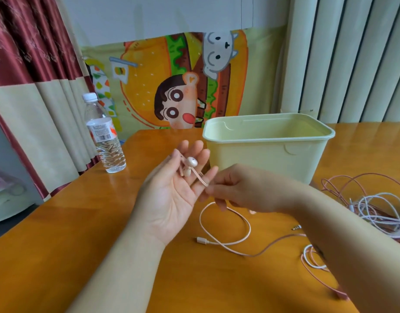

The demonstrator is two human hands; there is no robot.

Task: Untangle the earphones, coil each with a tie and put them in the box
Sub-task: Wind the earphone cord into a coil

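Observation:
My left hand (pixel 172 195) is held palm up above the table with its fingers straight. The two pink earbuds (pixel 191 163) lie across those fingers. Their braided pink cable (pixel 247 224) runs down past the little finger, and my right hand (pixel 232 188) pinches it just beside that finger. Below, the cable loops on the table and ends in a small plug (pixel 201 240). The pale yellow-green box (pixel 269 154) stands open just behind both hands. A tangle of pink and white earphones (pixel 375 211) lies to the right, partly hidden by my right forearm.
A water bottle (pixel 106 141) stands at the table's left back edge. More loose cable (pixel 311 258) lies near the front right. The wooden table (pixel 81 233) ends at the left, where a curtain hangs. A cartoon cloth covers the wall behind.

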